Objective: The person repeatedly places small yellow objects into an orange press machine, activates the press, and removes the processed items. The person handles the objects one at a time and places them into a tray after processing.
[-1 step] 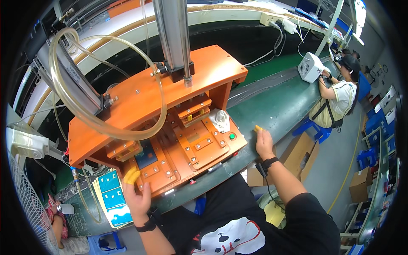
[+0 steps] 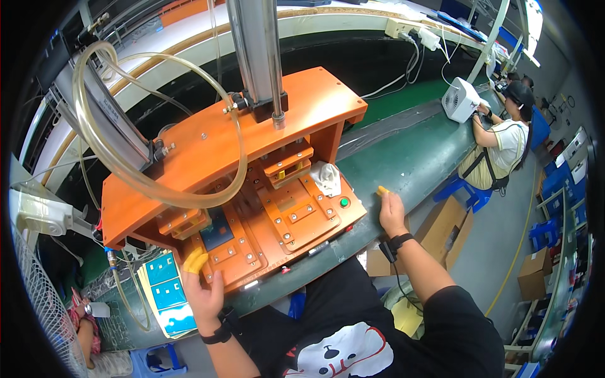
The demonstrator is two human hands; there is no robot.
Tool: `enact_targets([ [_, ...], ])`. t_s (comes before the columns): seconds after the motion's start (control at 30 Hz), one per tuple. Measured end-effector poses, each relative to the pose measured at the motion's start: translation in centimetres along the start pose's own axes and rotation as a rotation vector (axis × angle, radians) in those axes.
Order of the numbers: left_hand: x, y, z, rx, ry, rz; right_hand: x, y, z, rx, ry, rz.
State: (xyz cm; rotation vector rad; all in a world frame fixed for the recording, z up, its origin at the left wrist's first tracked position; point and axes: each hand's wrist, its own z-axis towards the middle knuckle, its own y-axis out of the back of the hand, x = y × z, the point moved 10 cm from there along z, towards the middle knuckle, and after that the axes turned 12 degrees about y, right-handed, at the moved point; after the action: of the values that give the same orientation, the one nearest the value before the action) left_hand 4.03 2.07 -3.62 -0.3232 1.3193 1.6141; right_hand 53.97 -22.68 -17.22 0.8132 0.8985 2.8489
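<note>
My left hand (image 2: 203, 295) is at the front left corner of an orange press fixture (image 2: 296, 189), yellow finger covers on its fingertips, thumb held apart. It appears to hold nothing. Beside those fingers, a dark blue flat piece (image 2: 216, 229) lies in the fixture's left nest. My right hand (image 2: 392, 213) is over the green bench top to the right of the fixture, a yellow cover on one fingertip. Nothing shows in it, though some of its fingers are hidden. Between this hand and the press is a green button (image 2: 345, 202).
Blue cards in a pale holder (image 2: 165, 293) lie left of the press. A white cloth (image 2: 326, 179) rests on its right side. Clear hose (image 2: 234, 183) loops over the front. Cardboard boxes (image 2: 443, 230) stand right, and a co-worker (image 2: 504, 142) sits beyond near a white box-shaped device (image 2: 460, 101).
</note>
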Motion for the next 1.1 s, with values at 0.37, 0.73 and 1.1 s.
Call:
enact_targets([
  [0.37, 0.8, -0.1, -0.1, 0.018, 0.047, -0.082, 3.9, -7.4, 11.6, 0.399, 0.092, 0.013],
  [0.73, -0.6, 1.0, 0.8, -0.026, -0.023, -0.040, -2.3, -19.8, 20.4, 0.479, 0.301, -0.315],
  [1.1, -0.6, 1.3, 0.2, -0.047, -0.035, -0.083, 2.5, 0.0, 18.8, 0.043, -0.033, 0.737],
])
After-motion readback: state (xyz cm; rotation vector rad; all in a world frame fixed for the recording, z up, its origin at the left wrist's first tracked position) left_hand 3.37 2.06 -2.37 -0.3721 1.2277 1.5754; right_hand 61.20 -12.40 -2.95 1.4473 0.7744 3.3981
